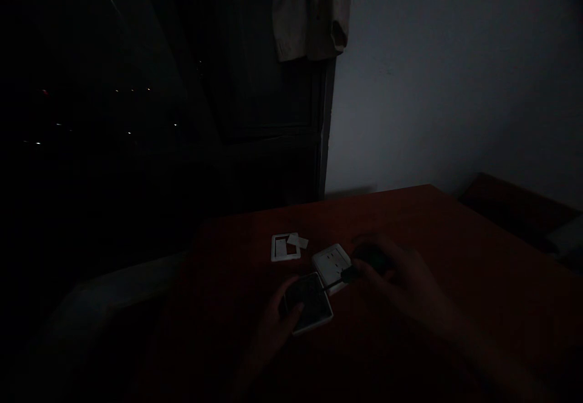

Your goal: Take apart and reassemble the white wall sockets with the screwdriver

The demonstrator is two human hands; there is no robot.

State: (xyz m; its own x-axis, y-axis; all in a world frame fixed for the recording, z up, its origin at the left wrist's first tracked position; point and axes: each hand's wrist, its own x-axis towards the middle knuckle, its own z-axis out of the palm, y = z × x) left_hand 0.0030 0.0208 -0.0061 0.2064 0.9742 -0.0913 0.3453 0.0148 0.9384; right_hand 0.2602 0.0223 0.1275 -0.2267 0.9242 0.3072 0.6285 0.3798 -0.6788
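Nearest the camera: your right forearm (473, 329), slanting up from the lower right to your right hand (395, 272). Fingers there are curled round the green handle of a screwdriver (350, 274), its shaft pointing left. Your left hand (279, 315) grips a square socket unit (313, 300), thumb over the dark back, pale rim showing at the edge; the unit is tilted up above the wooden table (401, 215).

Step in hand, by my judgement: driver work on the back of that unit. Tip meets the dark face near its upper right edge; too dim to tell whether it sits in a screw. Next move calls for a firm left grip, the tip squared to its seat, and a turn from your right wrist.

Just beyond: a second slotted faceplate (328, 262); farther left, a white frame (273, 249) with a loose pale strip (299, 241) across its right side.

Writing: none you could read, no brand or label. Marks on the faceplate look like socket slots.
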